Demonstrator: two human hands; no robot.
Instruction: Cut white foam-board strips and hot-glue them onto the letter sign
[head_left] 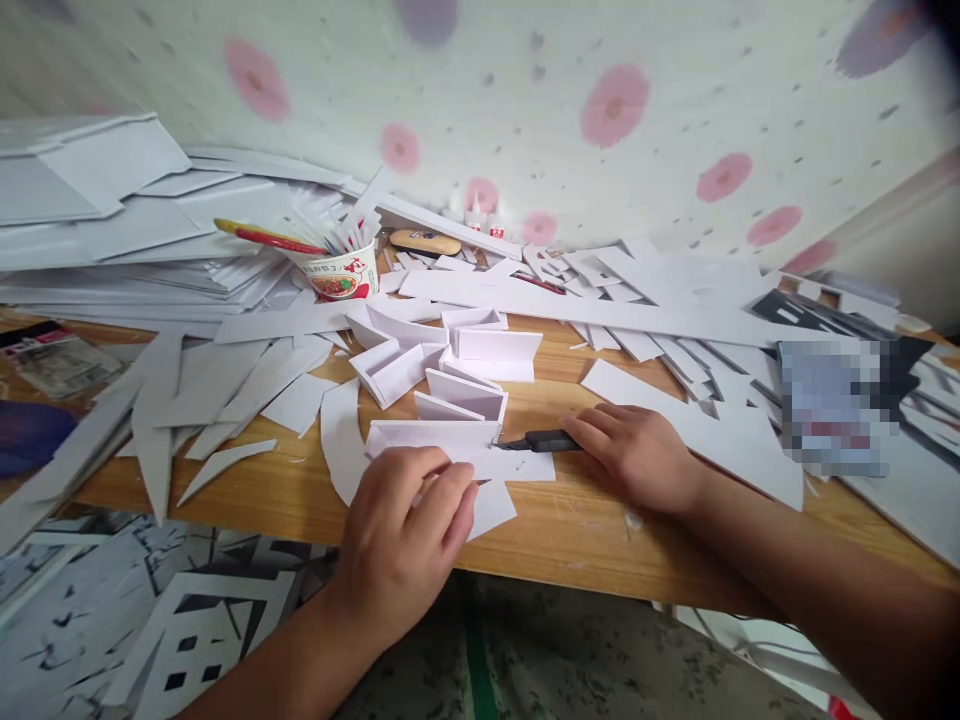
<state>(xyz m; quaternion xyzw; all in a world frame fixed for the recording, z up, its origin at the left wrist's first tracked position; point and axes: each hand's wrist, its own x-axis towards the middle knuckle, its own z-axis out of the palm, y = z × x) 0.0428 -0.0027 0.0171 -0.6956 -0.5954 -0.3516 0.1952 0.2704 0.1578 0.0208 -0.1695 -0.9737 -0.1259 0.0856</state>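
A black craft knife (551, 440) lies in my right hand (637, 450), whose fingers are closed round its handle. Its blade tip touches the right end of a white folded board piece (431, 436). My left hand (409, 530) is at the near edge of that piece, fingers bent and pressed together against the board; part of the contact is hidden behind the fingers. Just beyond stand several small white angled board pieces, among them a V-shaped one (469, 398) and an L-shaped one (499, 350). A curved white strip (341, 435) lies flat to the left.
White sheets are stacked high at the back left (82, 180). A paper cup (341, 272) holds strips and coloured handles. Long offcuts (570, 305) cross the back. Small bottles (475, 218) stand by the wall. Cut scraps cover both sides of the wooden table (585, 540).
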